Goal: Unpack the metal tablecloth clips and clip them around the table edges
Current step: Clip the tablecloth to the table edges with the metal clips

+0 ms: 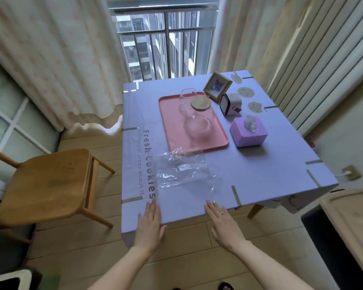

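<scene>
A lilac tablecloth (260, 170) printed "Fresh Cookies" covers the table. Several metal clips sit on its edges: one on the near edge (236, 195), one at the near-left (132, 199), one on the left side (130, 129), one at the right corner (313, 178). A crumpled clear plastic bag (184, 174) lies on the cloth in front of me. My left hand (150, 223) lies flat with straight fingers on the near edge. My right hand (223, 221), wearing a ring, lies flat on the same edge a little to the right. Neither hand holds anything.
A pink tray (166, 114) carries glass jars, one with a wooden lid (200, 103). A photo frame (218, 86), a white cube device (231, 104) and a purple tissue box (248, 133) stand at the right. A wooden chair (46, 183) stands left of the table.
</scene>
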Action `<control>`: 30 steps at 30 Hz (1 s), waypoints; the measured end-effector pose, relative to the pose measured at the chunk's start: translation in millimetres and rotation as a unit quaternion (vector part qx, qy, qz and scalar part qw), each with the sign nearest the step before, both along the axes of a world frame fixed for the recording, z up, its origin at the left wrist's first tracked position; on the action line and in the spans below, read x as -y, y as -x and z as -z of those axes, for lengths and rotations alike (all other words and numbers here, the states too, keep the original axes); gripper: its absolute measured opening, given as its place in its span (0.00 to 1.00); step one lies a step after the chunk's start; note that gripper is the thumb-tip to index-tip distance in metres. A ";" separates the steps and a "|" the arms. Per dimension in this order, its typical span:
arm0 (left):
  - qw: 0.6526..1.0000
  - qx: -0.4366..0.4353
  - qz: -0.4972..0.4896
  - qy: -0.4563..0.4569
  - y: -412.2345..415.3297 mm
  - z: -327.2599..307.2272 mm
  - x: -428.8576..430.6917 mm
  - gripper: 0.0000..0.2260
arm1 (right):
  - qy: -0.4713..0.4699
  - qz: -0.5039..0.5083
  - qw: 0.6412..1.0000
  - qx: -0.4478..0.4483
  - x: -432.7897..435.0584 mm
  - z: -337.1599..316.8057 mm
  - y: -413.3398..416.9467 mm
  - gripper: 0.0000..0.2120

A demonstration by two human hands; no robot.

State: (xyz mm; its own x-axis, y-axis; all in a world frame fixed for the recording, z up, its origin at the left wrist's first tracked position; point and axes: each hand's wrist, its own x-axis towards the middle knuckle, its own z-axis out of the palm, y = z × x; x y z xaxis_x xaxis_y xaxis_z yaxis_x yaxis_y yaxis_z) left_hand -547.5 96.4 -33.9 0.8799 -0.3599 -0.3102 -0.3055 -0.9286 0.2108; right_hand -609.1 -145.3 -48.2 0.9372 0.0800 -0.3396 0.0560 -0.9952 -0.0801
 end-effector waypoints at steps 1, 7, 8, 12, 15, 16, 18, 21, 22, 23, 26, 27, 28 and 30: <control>0.999 0.013 0.034 -0.014 2.8 2.6 6.1 0.37 | 0.012 -0.005 1.000 0.003 12.2 0.5 4.6 0.39; 0.989 0.012 0.143 -0.047 15.6 8.2 74.5 0.37 | 0.007 0.118 0.991 -0.055 83.9 -12.5 15.9 0.40; 0.987 0.001 0.148 -0.055 17.2 2.8 87.8 0.38 | -0.006 0.142 0.988 -0.059 96.8 -16.0 16.4 0.38; 0.987 -0.039 0.156 -0.030 20.2 -9.9 133.7 0.33 | 0.023 0.150 0.985 -0.082 155.9 -18.5 15.9 0.34; 0.990 -0.046 0.119 -0.060 20.3 -6.8 161.1 0.31 | 0.014 0.152 0.983 -0.106 193.1 -17.7 9.6 0.34; 0.991 -0.057 0.108 -0.054 21.9 -5.1 165.9 0.32 | 0.013 0.151 0.982 -0.113 203.2 -16.2 8.0 0.34; 0.989 -0.079 0.107 -0.061 24.1 -7.1 170.5 0.39 | 0.009 0.151 0.981 -0.123 218.0 -13.4 6.2 0.34; 0.988 -0.094 0.096 -0.079 26.0 -9.7 171.1 0.44 | 0.006 0.129 0.982 -0.137 231.1 -12.5 7.4 0.35; 0.991 -0.074 0.095 -0.055 27.6 -7.4 170.9 0.41 | 0.005 0.119 0.983 -0.141 233.3 -11.8 8.5 0.35; 0.991 -0.071 0.102 -0.056 28.8 -3.8 170.6 0.38 | 0.006 0.112 0.983 -0.142 234.7 -11.6 9.3 0.36; 0.990 -0.098 0.083 -0.058 27.3 -5.9 172.8 0.35 | 0.006 0.100 0.983 -0.151 236.9 -10.2 10.4 0.36; 0.991 -0.099 0.077 -0.052 27.8 -6.8 174.3 0.35 | 0.007 0.096 0.983 -0.154 237.6 -11.5 9.1 0.36; 0.989 -0.107 0.077 -0.060 26.2 -10.4 176.2 0.34 | 0.001 0.091 0.984 -0.151 239.2 -14.8 7.3 0.34; 0.987 -0.106 0.085 -0.083 22.6 -9.4 177.8 0.34 | -0.041 0.111 0.987 -0.107 249.2 -23.2 2.2 0.29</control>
State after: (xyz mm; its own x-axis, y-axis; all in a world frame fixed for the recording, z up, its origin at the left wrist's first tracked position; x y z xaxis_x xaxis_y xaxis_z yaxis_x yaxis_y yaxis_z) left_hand -570.0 -81.4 -24.5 0.7209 -0.4248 -0.5476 -0.4251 -0.8951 0.1348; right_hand -611.3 -394.5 -24.9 0.8424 -0.0844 -0.5322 -0.1907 -0.9704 -0.1480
